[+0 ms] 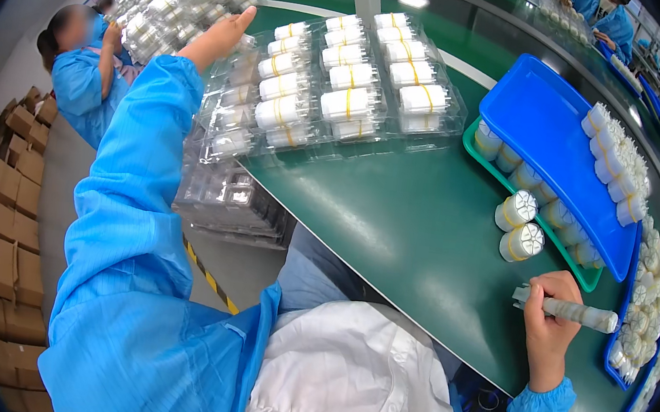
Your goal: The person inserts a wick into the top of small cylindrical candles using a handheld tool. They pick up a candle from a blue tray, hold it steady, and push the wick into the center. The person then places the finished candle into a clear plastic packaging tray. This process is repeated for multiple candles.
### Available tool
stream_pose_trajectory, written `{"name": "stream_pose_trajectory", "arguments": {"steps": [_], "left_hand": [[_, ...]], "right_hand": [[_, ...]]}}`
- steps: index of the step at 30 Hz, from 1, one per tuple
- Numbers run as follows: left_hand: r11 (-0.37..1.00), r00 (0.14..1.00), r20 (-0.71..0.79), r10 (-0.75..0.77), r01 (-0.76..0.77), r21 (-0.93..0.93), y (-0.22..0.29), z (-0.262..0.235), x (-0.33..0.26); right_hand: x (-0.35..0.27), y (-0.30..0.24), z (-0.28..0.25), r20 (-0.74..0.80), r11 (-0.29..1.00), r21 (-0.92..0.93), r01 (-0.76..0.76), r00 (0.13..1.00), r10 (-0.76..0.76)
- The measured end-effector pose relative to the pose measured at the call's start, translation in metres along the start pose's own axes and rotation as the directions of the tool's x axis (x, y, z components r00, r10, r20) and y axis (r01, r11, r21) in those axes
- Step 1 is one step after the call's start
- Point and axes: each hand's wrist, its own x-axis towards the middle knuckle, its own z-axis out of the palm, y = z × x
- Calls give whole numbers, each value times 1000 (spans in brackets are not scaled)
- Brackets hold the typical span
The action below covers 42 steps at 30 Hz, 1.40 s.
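Single head-worn fisheye view, looking down and forward over the wearer's chest onto a green conveyor table lying close below. Straight edges are bending toward the dark rim. The wearer's forearms are entering from the lower edge; a seated co-worker is showing at far left.

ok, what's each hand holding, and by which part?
Right hand grips a pale stick-shaped tool near its left end. Left hand rests flat on a clear plastic tray, gripping nothing.

Clear clamshell packs, brown cartons
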Motion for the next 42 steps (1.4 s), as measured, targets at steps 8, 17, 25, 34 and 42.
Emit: {"name": "stream_pose_trajectory", "arguments": {"steps": [8, 17, 25, 34, 42], "left_hand": [[986, 978, 148, -150, 160, -56, 59, -31, -42], [901, 932, 215, -293, 344, -263, 56, -10, -42], [992, 939, -321, 125, -106, 74, 28, -2, 8], [438, 495, -119, 860, -838, -326, 342, 93, -265], [498, 585, -5, 811, -696, -518, 344, 125, -248]], "right_hand": [[-1, -7, -2, 2, 999, 39, 23, 1000, -23], [0, -15, -4, 16, 997, 37, 62, 998, -62], [5, -16, -4, 42, 984, 73, 160, 986, -163], [-1, 10, -2, -31, 989, 115, 96, 995, -93], [1, 12, -4, -52, 991, 127, 38, 998, -32]]}}
